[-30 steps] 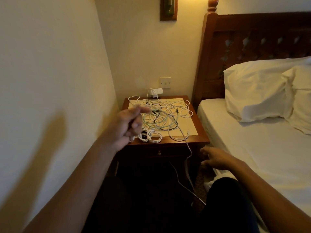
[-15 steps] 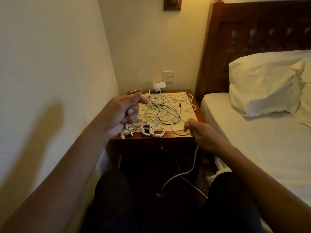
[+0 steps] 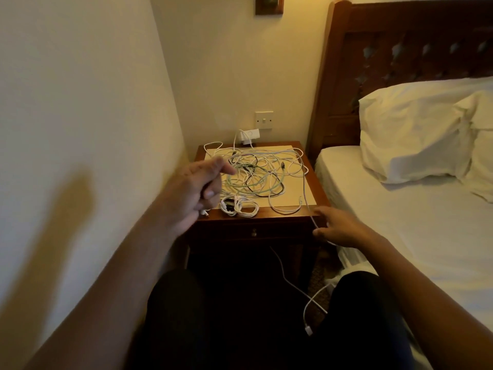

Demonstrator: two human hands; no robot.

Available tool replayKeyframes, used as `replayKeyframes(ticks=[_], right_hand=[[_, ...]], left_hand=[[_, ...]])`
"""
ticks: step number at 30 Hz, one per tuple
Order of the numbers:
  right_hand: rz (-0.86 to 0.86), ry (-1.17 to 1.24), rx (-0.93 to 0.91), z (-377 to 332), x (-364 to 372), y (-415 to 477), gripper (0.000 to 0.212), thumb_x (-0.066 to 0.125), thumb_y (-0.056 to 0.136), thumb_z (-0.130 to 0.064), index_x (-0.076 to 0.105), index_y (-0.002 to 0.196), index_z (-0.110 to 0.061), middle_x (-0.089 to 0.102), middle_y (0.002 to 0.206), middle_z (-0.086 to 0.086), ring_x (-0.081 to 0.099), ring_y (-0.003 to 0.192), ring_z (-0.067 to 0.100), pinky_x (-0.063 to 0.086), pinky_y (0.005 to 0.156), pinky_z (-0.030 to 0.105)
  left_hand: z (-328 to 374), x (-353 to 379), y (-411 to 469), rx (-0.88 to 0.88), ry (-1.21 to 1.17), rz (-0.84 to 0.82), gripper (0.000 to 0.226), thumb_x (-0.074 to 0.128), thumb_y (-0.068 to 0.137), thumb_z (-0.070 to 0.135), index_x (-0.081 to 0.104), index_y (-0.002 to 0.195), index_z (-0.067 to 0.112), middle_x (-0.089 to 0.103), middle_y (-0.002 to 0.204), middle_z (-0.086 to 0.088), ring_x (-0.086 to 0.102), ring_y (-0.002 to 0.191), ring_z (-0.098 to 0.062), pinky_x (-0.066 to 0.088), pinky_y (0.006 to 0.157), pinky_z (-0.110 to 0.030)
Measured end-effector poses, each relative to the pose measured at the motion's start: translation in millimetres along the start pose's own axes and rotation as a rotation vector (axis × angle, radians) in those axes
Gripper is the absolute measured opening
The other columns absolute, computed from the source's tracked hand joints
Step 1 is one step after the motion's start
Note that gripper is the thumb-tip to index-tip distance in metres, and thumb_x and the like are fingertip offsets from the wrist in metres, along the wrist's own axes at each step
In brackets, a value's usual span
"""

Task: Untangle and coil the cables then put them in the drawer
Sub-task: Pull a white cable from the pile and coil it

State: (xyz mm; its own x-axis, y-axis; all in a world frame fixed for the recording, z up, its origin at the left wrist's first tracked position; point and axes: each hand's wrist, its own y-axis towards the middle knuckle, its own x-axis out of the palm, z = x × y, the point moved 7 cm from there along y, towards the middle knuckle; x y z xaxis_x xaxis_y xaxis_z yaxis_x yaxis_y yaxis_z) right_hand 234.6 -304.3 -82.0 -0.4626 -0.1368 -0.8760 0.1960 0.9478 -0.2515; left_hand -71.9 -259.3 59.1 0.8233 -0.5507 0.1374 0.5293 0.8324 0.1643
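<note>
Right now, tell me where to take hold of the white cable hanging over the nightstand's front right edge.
I'd pinch the straight stretch of the white cable just below the nightstand edge, coming from the right with the right hand; there it hangs alone, clear of the tangle.

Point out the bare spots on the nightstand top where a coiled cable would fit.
Best patch: the pale inlay at the right, between the tangle and the long white cable running off the front edge. A thin strip of wooden front rim lies bare between the small coil and the right hand. Centre, back and front-left are crowded.
</note>
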Motion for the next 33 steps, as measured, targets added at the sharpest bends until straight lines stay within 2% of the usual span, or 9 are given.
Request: replayKeyframes(ticks=[2,5,11,13,17,20,24,28,33], right_hand=[[0.027,0.094,-0.121,-39.5,-18.2,-16.4,0.083,0.078,0.089,-0.029,0.033,0.159,-0.021,0.041,0.160,0.003,0.041,0.145,0.023,0.038,0.118,0.043],[0.058,0.332,-0.351,-102.5,-31.5,-42.9,0.088,0.078,0.089,-0.033,0.026,0.161,-0.027,0.040,0.161,-0.005,0.038,0.147,0.015,0.038,0.118,0.042],[0.529,0.330,-0.405,-136.2,-50.6,-61.8,0.040,0.067,0.099,-0.030,0.054,0.136,-0.020,0.056,0.131,-0.002,0.055,0.116,0.011,0.048,0.093,0.027],[0.414,0.322,-0.471,-143.1,-45.8,-55.8,0.020,0.054,0.106,-0.025,0.065,0.121,-0.018,0.065,0.118,-0.002,0.061,0.105,0.012,0.052,0.088,0.031],[0.209,0.300,-0.422,-131.0,-19.4,-39.0,0.028,0.041,0.111,-0.024,0.068,0.105,-0.020,0.070,0.089,-0.002,0.066,0.084,0.015,0.052,0.080,0.037],[0.202,0.262,-0.343,-102.6,0.8,-25.6,0.029,0.041,0.110,-0.025,0.069,0.104,-0.020,0.063,0.080,-0.006,0.058,0.072,0.010,0.050,0.072,0.039],[-0.008,0.068,-0.335,-112.9,40.8,-37.3,0.025,0.043,0.109,-0.035,0.066,0.098,-0.033,0.062,0.086,-0.010,0.059,0.075,0.008,0.054,0.069,0.034],[-0.272,0.020,-0.468,-159.9,56.0,-83.7,0.025,0.041,0.109,-0.042,0.065,0.106,-0.035,0.062,0.094,-0.012,0.059,0.080,0.004,0.046,0.072,0.026],[-0.049,-0.017,-0.640,-195.4,-1.7,-114.7,0.033,0.042,0.109,-0.040,0.070,0.102,-0.023,0.065,0.085,-0.007,0.059,0.076,0.007,0.047,0.072,0.030]], left_hand=[[-19.8,20.8,-2.0,-0.117,0.084,-0.081,0.029,0.057,0.096,0.034,0.072,0.091,0.010,0.037,0.051,0.003,0.028,0.041,-0.007,0.025,0.041,-0.019],[-37.8,47.1,-1.8,-0.208,0.133,-0.150,0.032,0.057,0.099,0.034,0.072,0.097,0.006,0.040,0.051,0.002,0.030,0.043,-0.009,0.026,0.042,-0.018],[-48.1,59.5,-11.7,-0.285,0.125,-0.229,0.031,0.054,0.103,0.029,0.073,0.098,0.004,0.039,0.052,0.001,0.030,0.042,-0.007,0.024,0.043,-0.016],[-47.2,52.4,-14.4,-0.309,0.087,-0.241,0.031,0.055,0.101,0.030,0.072,0.103,0.004,0.041,0.055,0.000,0.032,0.044,-0.008,0.024,0.045,-0.019],[-30.5,35.6,-13.5,-0.224,-0.095,-0.253,0.035,0.050,0.101,0.014,0.060,0.130,-0.004,0.051,0.069,-0.003,0.040,0.049,-0.009,0.031,0.049,-0.020],[-12.9,13.0,-5.0,-0.091,-0.228,-0.138,0.035,0.051,0.099,0.017,0.064,0.126,-0.001,0.060,0.073,-0.003,0.046,0.048,-0.008,0.037,0.048,-0.019],[-17.1,-6.1,13.2,-0.016,-0.173,0.074,0.035,0.054,0.099,0.028,0.066,0.124,0.005,0.073,0.083,-0.003,0.055,0.055,-0.011,0.044,0.055,-0.021],[-44.9,-15.1,27.1,-0.012,0.101,0.163,0.037,0.048,0.107,0.029,0.057,0.137,0.008,0.077,0.105,-0.008,0.070,0.078,-0.019,0.056,0.070,-0.027],[-78.7,4.2,18.9,-0.078,0.262,0.076,0.036,0.053,0.106,0.026,0.055,0.139,0.014,0.078,0.107,-0.010,0.074,0.091,-0.024,0.059,0.087,-0.038]])
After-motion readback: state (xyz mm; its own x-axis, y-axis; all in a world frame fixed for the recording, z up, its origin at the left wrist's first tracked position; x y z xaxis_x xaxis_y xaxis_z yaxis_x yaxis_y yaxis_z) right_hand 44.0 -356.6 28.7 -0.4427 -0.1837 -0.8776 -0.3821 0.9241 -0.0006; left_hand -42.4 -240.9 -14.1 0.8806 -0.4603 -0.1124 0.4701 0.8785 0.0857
